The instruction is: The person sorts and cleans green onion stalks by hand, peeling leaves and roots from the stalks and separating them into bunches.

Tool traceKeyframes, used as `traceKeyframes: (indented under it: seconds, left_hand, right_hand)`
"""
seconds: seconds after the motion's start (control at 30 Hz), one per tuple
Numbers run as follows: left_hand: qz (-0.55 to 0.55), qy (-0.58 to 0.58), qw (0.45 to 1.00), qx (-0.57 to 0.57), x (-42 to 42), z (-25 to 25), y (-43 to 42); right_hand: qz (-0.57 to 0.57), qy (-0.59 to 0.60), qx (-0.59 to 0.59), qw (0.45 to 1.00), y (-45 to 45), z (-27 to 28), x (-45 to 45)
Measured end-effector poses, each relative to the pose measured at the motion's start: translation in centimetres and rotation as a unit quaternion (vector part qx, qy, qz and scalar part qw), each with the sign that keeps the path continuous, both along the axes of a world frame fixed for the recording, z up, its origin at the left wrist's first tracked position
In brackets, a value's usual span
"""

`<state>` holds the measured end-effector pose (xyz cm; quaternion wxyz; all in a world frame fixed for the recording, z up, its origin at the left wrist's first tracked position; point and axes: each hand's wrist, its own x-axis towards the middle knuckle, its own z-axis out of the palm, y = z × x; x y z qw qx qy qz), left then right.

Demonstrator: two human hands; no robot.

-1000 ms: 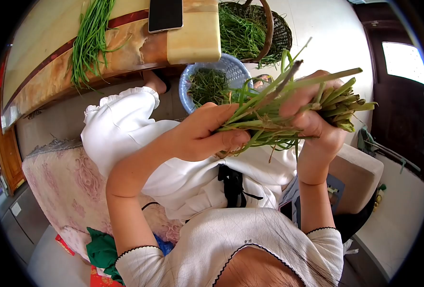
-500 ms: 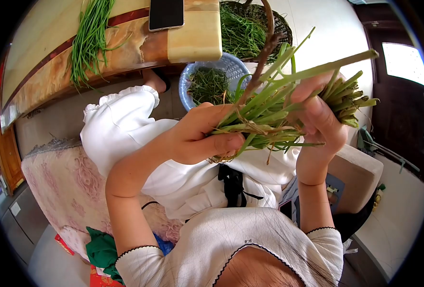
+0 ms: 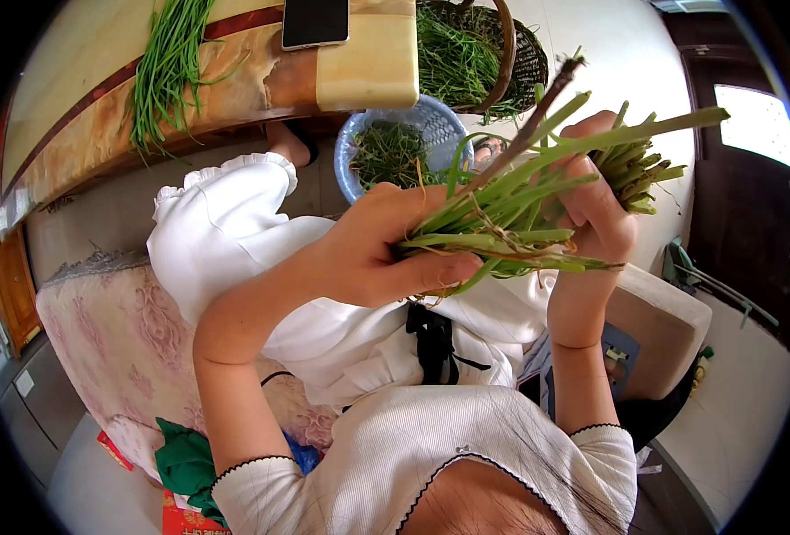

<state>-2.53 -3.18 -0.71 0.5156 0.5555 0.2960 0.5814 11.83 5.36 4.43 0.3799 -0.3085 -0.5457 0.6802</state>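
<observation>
My left hand (image 3: 390, 245) is closed on loose green stalks (image 3: 511, 209), thumb on top, with a brown dry stem (image 3: 538, 120) slanting up among them and yellowed strands hanging below. On the right, my right hand (image 3: 598, 201) is wrapped around a bunch of chives (image 3: 631, 169), whose thick pale stem ends point right. The stalks in my left hand reach across to my right hand, so where one lot stops and the other starts is hidden. Both hands are raised above my lap.
A blue plastic basket (image 3: 349, 165) with green scraps stands on the floor, beside a dark wicker basket (image 3: 530, 62) of greens. Long chives (image 3: 168, 76) and a phone (image 3: 315, 22) lie on the marble-look table (image 3: 368, 71). I sit on a flowered sofa (image 3: 136, 330).
The brown stem and the loose stalks in my left hand have shifted right and swung more upright. My right hand has moved slightly up and left with its bunch.
</observation>
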Motion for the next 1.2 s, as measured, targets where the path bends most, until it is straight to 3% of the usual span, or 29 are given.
traceKeyframes:
  seconds: [0.2,0.33,0.4,0.43,0.57,0.73,0.83,1.03,1.07,1.1,1.17,1.2]
  left_hand:
    - [-0.019,0.074,0.996,-0.054,-0.3,0.9,0.3]
    - [-0.04,0.001,0.991,-0.129,0.1,0.6,0.1]
    - [-0.004,-0.03,0.987,-0.157,0.2,0.7,0.1]
    - [-0.004,-0.029,0.987,-0.156,0.2,0.5,0.2]
    - [-0.004,-0.013,0.988,-0.157,-0.2,0.0,0.3]
    - [-0.01,-0.016,0.973,-0.229,-0.2,0.3,0.0]
    - [0.011,-0.009,0.98,-0.197,0.0,0.1,0.1]
    - [0.023,-0.016,0.981,-0.192,-0.7,-0.8,0.2]
    - [0.024,-0.014,0.981,-0.19,-0.9,-1.1,0.1]
    - [0.015,-0.044,0.974,-0.22,-1.2,-1.5,0.0]
    - [0.004,-0.074,0.966,-0.246,-1.8,-2.3,0.0]
    - [0.033,-0.082,0.962,-0.26,-2.1,-2.6,0.3]
  right_hand:
    - [0.01,-0.04,0.049,0.998,-0.3,-0.1,0.0]
    - [-0.011,-0.026,0.048,0.998,-0.4,-0.1,-0.4]
    - [-0.042,0.063,0.051,0.996,-0.2,-0.5,0.0]
    - [-0.019,0.101,0.11,0.989,0.6,-0.6,0.0]
    - [0.038,0.263,0.129,0.955,3.4,1.9,1.5]
    - [0.041,0.268,0.115,0.956,4.5,3.1,3.1]
    - [0.043,0.266,0.106,0.957,4.6,2.5,3.3]
    - [-0.08,0.199,0.191,0.958,6.2,1.7,4.9]
    - [-0.06,0.242,0.167,0.954,6.5,2.1,5.6]
    - [-0.169,0.253,0.15,0.941,6.9,2.3,6.0]
    - [-0.222,0.241,0.202,0.923,7.6,3.4,7.4]
    - [-0.188,0.257,0.203,0.926,7.8,3.9,8.5]
